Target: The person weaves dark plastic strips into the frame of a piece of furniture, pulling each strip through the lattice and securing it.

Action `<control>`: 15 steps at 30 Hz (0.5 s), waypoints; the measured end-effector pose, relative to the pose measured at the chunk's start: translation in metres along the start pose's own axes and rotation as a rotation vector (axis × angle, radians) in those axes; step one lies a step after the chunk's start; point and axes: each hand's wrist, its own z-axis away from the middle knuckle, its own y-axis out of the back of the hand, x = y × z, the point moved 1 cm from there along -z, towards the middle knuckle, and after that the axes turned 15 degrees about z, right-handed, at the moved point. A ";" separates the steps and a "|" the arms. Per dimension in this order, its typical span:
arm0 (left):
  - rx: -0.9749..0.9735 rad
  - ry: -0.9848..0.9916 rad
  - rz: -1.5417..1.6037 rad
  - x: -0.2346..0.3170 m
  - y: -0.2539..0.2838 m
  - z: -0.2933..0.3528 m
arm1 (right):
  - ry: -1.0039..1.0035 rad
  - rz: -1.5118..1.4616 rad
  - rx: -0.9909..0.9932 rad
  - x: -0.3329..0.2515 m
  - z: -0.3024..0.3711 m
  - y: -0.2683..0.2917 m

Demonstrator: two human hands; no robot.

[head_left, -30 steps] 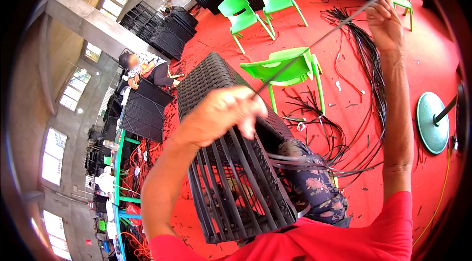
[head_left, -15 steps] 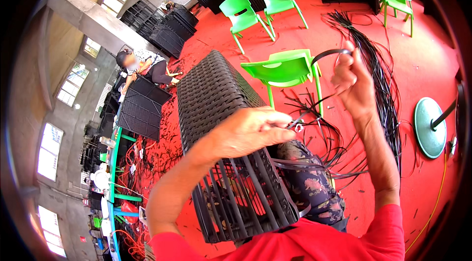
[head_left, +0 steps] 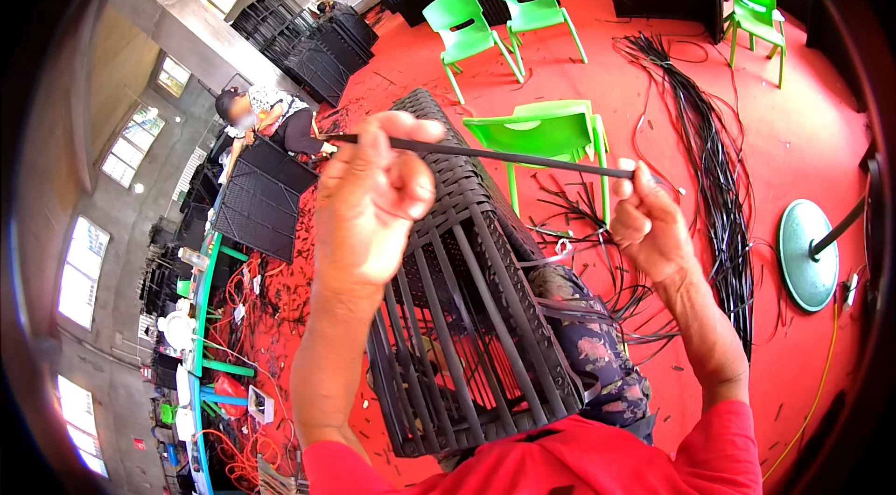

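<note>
Red floor (head_left: 793,140) below, left fingers (head_left: 375,150) and right fingers (head_left: 641,181) closed around one black strip (head_left: 513,157) (red wall sign (head_left: 139,445) unreadable)

Red shirt (head_left: 579,458): plain, bright cloth, softly creased across the front.
Left sleeve (head_left: 338,469): short, the same red, on the shirt's left.
Right sleeve (head_left: 723,448): short, matching red, on the shirt's right.
Floral legwear (head_left: 597,346): dark bluish-black cloth with pinkish blossoms, just beyond the shirt's front; partly hidden.
Forearms (head_left: 327,383): bare from the shirt's sleeve hems onward.
Left hand (head_left: 367,206), right hand (head_left: 655,226): bare.
</note>
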 end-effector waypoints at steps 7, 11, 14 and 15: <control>0.205 -0.058 -0.153 -0.006 0.035 0.015 | -0.174 0.106 0.533 -0.024 -0.007 0.051; 0.182 0.017 -0.298 -0.018 0.032 0.024 | -0.058 1.085 -0.001 -0.038 0.007 -0.020; 0.048 0.142 -0.342 -0.041 0.015 0.023 | 0.749 1.460 -0.083 -0.019 -0.020 -0.081; 0.028 0.188 -0.338 -0.044 0.006 0.023 | 0.717 1.450 -0.161 -0.011 -0.028 -0.085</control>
